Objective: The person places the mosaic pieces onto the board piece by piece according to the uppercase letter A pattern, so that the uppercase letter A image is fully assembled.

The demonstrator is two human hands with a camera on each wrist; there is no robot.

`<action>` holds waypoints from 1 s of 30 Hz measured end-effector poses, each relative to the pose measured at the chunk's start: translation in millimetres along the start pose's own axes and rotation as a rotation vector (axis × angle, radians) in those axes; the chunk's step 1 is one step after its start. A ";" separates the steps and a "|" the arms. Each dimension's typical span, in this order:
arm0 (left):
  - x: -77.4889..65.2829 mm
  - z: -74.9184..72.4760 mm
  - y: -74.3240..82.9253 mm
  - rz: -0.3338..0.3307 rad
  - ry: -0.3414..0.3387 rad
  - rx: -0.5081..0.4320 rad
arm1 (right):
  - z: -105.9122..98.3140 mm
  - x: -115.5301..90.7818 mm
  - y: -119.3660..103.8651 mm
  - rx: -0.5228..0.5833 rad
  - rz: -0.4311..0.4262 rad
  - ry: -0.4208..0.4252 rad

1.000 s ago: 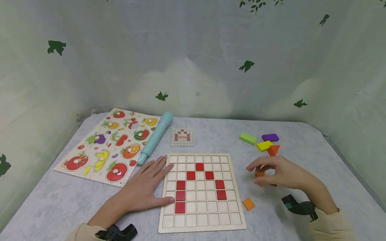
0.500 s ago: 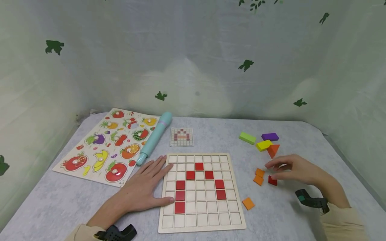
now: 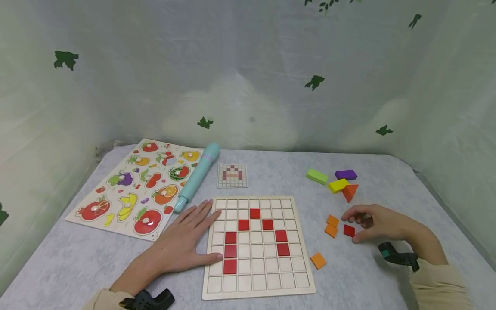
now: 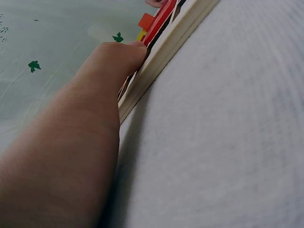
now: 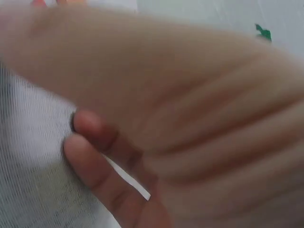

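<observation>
My left hand (image 3: 190, 243) rests on the left edge of a wooden grid board (image 3: 257, 284), its fingers straight and spread. Several red square tiles (image 3: 230, 251) sit in the board's cells. Right of the board, my right hand (image 3: 381, 224) is beside a loose red tile (image 3: 349, 230), thumb and index finger apart on either side of it. The right wrist view shows only the blurred hand and cannot show the tile. Two orange tiles (image 3: 331, 226) lie just left of the red one, touching each other. A third orange tile (image 3: 318, 260) lies nearer the board.
Green (image 3: 317, 176), purple (image 3: 346, 174) and yellow (image 3: 338, 186) blocks and an orange triangle (image 3: 350, 192) lie at the back right. Behind the board is a small pattern card (image 3: 232, 175). A fruit puzzle board (image 3: 116, 193) and teal stick (image 3: 196, 177) are at the left.
My right hand has moved right, away from the orange tiles, to the red tile. That tile has turned from a tilted position to lie flat. My left hand stays put.
</observation>
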State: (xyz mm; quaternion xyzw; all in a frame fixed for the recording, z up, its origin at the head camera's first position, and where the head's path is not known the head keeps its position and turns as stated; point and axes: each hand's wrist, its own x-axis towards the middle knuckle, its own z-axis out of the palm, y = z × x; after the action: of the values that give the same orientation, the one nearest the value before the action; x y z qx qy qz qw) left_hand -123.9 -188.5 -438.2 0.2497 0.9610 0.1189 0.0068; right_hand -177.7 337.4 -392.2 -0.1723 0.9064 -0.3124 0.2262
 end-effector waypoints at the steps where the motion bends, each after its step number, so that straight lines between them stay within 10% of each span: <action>1: -0.2 0.1 -0.2 0.000 0.001 -0.001 | 0.5 0.4 -1.3 -0.003 -0.004 -0.002; 30: -0.8 -0.2 0.6 -0.001 0.007 -0.003 | -1.4 -1.6 -32.2 -0.051 -0.229 0.128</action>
State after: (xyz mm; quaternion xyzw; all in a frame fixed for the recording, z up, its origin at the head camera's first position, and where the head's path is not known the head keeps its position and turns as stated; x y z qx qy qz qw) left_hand -123.0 -188.4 -437.9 0.2485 0.9610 0.1212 0.0037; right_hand -171.6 314.8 -370.0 -0.2598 0.9011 -0.3234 0.1263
